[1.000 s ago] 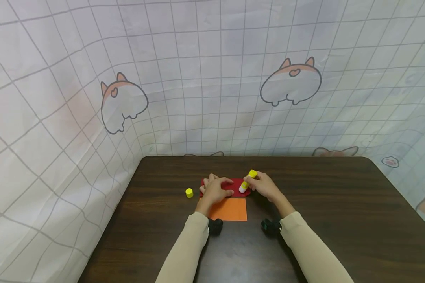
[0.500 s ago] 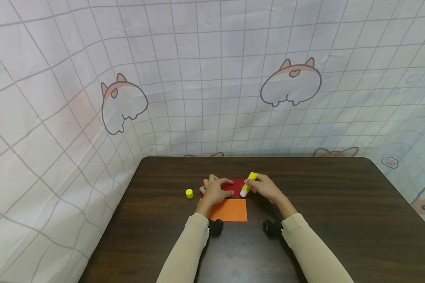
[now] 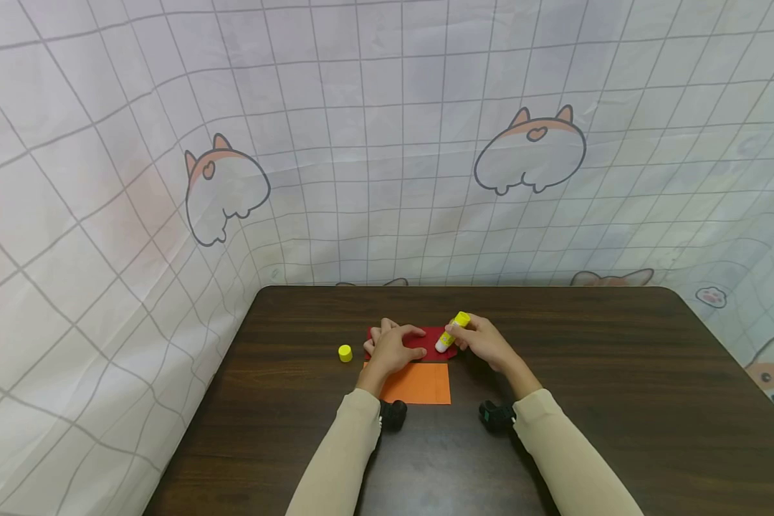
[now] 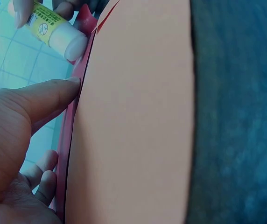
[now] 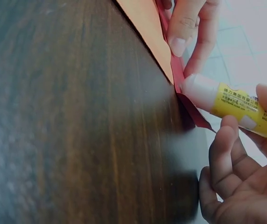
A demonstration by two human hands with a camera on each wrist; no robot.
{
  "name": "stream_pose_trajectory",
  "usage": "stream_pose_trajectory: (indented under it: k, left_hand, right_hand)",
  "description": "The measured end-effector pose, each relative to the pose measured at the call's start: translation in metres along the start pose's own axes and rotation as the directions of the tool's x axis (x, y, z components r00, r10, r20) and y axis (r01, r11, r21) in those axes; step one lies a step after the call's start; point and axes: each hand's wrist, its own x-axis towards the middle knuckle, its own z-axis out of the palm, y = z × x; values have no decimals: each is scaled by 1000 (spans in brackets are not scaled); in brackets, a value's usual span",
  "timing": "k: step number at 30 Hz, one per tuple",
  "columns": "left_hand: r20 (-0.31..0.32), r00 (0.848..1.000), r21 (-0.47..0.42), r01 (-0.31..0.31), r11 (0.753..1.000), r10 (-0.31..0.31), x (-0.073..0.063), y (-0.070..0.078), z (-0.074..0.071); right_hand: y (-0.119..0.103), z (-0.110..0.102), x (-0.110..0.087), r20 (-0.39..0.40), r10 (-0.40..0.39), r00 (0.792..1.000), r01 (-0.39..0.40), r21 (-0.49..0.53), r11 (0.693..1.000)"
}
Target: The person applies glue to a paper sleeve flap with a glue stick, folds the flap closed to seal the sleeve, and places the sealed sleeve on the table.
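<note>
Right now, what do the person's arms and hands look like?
The left sleeve and right sleeve are long, plain and pale cream. Close to their ends sit a left black device and a right black device, both compact. The left hand and right hand wear no gloves.

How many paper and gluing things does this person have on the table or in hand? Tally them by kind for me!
Glue stick: 1
Loose yellow cap: 1
Paper pieces: 2 (red paper, orange paper)
Total: 4
</note>
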Motion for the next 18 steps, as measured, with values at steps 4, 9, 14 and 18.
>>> stream_pose_trajectory:
  k: [4,9,14,18]
  left_hand:
    - [-2,1000,-10,-1,1000,1,-1,0,-1]
    - [-6,1000,-7,1,1000,-1,-2,0,0]
    - [-8,1000,-2,-2,1000,2,-1,0,0]
    - [-6,1000,-8,-3,1000,3,-1,0,1]
  right_hand:
    - [-10,0,-5,-7,-1,1000,1,5,1000]
    - [-34,1,-21,-29,-11,1000,10,-6,1000]
    - [-37,2,-24,-40,-23,999,23,2,1000]
    - [-19,3,-11,-60,-24,998,25,13,1000]
